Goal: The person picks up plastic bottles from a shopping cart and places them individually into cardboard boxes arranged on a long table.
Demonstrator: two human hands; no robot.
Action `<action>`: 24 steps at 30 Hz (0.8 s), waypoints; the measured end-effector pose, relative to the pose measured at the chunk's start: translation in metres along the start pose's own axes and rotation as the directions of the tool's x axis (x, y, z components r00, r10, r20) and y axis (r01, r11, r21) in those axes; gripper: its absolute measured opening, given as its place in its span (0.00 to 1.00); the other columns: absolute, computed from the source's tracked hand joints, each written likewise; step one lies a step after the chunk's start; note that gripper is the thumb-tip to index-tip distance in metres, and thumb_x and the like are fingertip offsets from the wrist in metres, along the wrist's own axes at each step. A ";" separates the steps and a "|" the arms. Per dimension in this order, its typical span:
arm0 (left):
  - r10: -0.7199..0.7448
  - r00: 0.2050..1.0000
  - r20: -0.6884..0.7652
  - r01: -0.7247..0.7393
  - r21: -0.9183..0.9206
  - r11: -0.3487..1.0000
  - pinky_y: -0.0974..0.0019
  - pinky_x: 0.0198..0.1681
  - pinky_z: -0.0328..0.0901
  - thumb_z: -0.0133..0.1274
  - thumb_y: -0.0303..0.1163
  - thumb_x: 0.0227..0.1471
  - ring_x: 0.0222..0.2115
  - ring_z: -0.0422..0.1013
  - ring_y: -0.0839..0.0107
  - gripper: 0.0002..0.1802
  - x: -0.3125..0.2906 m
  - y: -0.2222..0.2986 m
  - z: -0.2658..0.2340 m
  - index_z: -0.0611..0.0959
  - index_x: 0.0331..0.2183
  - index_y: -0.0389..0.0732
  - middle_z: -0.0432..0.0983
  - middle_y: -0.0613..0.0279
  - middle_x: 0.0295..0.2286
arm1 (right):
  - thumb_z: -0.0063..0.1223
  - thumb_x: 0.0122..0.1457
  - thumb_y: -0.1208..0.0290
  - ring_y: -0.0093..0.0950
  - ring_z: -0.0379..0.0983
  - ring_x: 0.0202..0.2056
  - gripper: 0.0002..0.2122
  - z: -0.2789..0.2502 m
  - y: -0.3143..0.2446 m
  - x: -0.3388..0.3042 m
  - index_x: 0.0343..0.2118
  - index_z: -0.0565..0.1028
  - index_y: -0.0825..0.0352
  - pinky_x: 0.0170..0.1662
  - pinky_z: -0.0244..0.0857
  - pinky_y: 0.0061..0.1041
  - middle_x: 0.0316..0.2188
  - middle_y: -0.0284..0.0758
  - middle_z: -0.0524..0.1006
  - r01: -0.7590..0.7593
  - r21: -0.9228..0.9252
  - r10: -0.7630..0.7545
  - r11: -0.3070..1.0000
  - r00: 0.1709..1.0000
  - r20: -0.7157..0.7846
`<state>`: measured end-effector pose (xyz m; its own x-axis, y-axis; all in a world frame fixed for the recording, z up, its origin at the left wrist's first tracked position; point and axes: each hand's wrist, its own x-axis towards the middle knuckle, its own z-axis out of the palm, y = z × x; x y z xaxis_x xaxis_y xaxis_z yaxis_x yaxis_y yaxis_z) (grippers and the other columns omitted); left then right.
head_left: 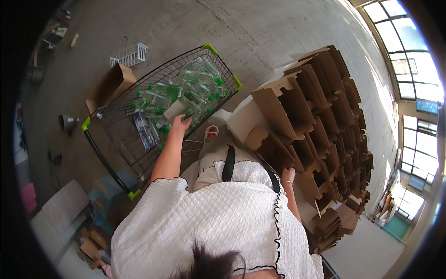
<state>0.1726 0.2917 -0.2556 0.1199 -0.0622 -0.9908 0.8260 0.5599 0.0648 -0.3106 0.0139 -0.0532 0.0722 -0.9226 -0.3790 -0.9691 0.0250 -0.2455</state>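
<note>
Our left hand [180, 123] at the bottles [197, 76], our right hand [288, 175] at the boxes [316, 139]

We stand between a wire cart [114, 139] on our left and a tall bank of brown boxes on our right. The bottles, clear with green caps, lie heaped in the far part of the cart, tilted every way. A few with a bluish tint lie side by side nearer the handle [104, 160], which is black with bright green ends.

Our left hand reaches over the cart's near side, its fingers at the edge of the heap, beside a pale bottle [173, 110]. We cannot tell whether they grasp it. Our right hand, a bracelet [287, 182] at its wrist, is at the near edge of the boxes with its fingers curled in; we cannot tell whether they pinch the cardboard. The boxes sit in rows, their hollow sides facing up.

Beyond the cart we see a carton [111, 88] close to its far side and a white basket [130, 56] on the floor [176, 23]. A dark bucket [68, 122] lies farther left. Tall windows [403, 42] line the right.
</note>
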 end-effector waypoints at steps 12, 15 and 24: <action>-0.159 0.970 -0.186 0.074 -0.398 0.915 0.51 0.53 0.56 0.64 0.49 0.35 0.54 0.55 0.56 0.35 0.020 -0.035 0.035 0.74 0.48 0.55 0.63 0.62 0.52 | 0.52 0.53 0.65 0.52 0.72 0.37 0.15 0.017 0.011 -0.011 0.30 0.74 0.76 0.41 0.67 0.43 0.33 0.56 0.75 -0.091 -0.185 0.089 0.979 0.996 -0.015; -0.287 0.928 -0.236 0.162 -0.438 0.884 0.52 0.46 0.62 0.68 0.47 0.26 0.48 0.62 0.61 0.35 0.068 -0.020 0.021 0.77 0.43 0.57 0.67 0.67 0.48 | 0.51 0.53 0.64 0.53 0.71 0.38 0.14 0.013 0.006 -0.015 0.30 0.74 0.75 0.43 0.66 0.44 0.33 0.56 0.75 -0.132 -0.162 0.131 0.978 0.991 -0.019; -0.165 0.986 0.004 0.130 -0.636 0.760 0.51 0.45 0.70 0.63 0.45 0.35 0.44 0.69 0.58 0.33 -0.035 -0.001 0.037 0.76 0.46 0.43 0.72 0.56 0.42 | 0.45 0.57 0.61 0.47 0.73 0.39 0.17 -0.009 -0.021 -0.023 0.30 0.76 0.74 0.42 0.67 0.41 0.31 0.54 0.76 0.055 -0.279 -0.042 0.959 0.998 0.054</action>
<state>0.1879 0.2629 -0.2169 -0.0154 -0.1572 -0.9875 0.2931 0.9435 -0.1547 -0.2941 0.0307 -0.0309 0.1251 -0.9008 -0.4158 -0.9909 -0.1344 -0.0071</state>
